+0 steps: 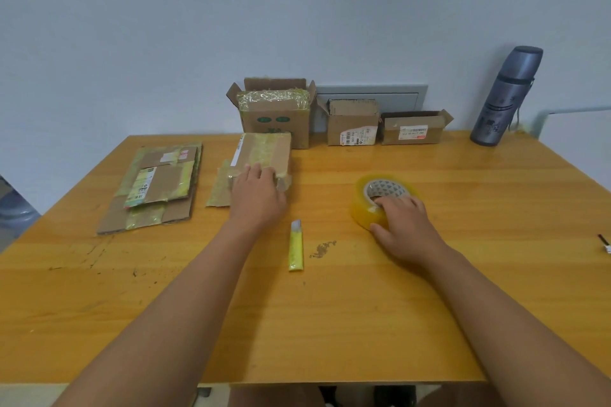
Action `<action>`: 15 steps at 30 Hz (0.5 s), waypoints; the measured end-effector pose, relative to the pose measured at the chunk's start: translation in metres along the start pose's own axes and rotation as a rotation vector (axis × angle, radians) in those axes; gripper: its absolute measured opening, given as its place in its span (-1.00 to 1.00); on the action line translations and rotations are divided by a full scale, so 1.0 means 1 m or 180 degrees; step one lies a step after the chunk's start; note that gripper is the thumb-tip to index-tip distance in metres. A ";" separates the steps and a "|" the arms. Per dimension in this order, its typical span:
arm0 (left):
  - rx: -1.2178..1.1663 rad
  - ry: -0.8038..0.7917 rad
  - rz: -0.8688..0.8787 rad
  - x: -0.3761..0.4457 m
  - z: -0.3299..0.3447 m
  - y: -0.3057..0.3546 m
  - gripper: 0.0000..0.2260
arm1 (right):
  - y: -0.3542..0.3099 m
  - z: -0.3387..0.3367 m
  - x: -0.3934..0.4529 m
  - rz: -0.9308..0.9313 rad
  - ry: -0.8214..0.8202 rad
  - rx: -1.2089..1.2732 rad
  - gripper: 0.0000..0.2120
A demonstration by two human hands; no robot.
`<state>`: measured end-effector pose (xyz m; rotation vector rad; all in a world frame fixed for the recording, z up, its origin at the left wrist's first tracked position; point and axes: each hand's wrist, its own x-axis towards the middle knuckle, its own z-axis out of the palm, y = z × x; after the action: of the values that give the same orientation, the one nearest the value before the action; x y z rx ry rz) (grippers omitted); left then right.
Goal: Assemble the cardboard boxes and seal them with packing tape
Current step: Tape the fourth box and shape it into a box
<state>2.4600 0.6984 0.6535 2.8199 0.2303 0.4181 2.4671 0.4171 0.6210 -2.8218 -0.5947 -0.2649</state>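
Observation:
A small cardboard box (pixel 264 152) with old tape on top stands left of centre on the table, one flap lying flat at its left. My left hand (pixel 258 192) holds its near end, fingers curled over the top edge. My right hand (pixel 405 223) grips a roll of clear yellowish packing tape (pixel 373 195) lying flat on the table, fingers in its core and thumb on the outer side. A yellow box cutter (pixel 295 246) lies between my arms.
Flattened cardboard boxes (pixel 155 188) are stacked at the left. Three open boxes stand along the wall: a large one (pixel 276 116), a middle one (pixel 352 124) and a low one (pixel 413 129). A grey flask (pixel 507 97) stands at the back right of the wooden table (pixel 330 324).

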 end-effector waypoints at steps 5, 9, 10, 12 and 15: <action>-0.0101 0.0279 -0.0112 0.000 0.002 0.010 -0.59 | -0.006 0.003 -0.005 -0.0046 0.0396 0.0631 -0.61; -0.0178 0.0859 0.0705 -0.012 0.000 0.031 -0.61 | -0.008 0.007 -0.007 -0.0036 0.0464 0.0693 -0.59; -0.0279 0.0865 0.1137 -0.020 0.004 0.042 -0.57 | -0.009 0.008 -0.006 -0.0039 0.0451 0.0711 -0.58; -0.0321 0.0531 0.1858 -0.033 0.013 0.061 -0.48 | -0.011 0.008 -0.006 -0.0079 0.0421 0.0700 -0.55; -0.0315 0.0063 0.2081 -0.038 0.028 0.072 -0.45 | -0.011 0.007 -0.006 -0.0121 0.0390 0.0700 -0.53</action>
<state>2.4411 0.6161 0.6397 2.7287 -0.7065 0.5665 2.4582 0.4271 0.6148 -2.5651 -0.6109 -0.3539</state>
